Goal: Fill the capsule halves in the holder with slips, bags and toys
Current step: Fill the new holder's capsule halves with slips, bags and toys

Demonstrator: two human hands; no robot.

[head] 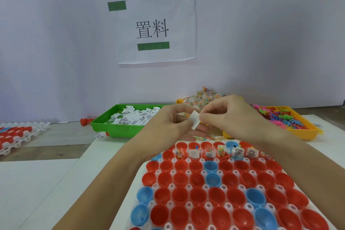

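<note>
Two hands pinch a white paper slip above a holder of capsule halves on a white surface.

The left hand (173, 119) and right hand (229, 115) meet, both gripping the slip (195, 121) over the far end of the white holder (205, 205), which sits on the surface (28, 188) filled with red and blue halves; several in the second row from the far end hold slips and bags. Behind, against a pale wall (56, 43), stand a green tray (119, 127) of slips, a pile of small bags (197, 99) and an orange tray (306, 132) of toys. A taped paper sign (155, 28) hangs above.
</note>
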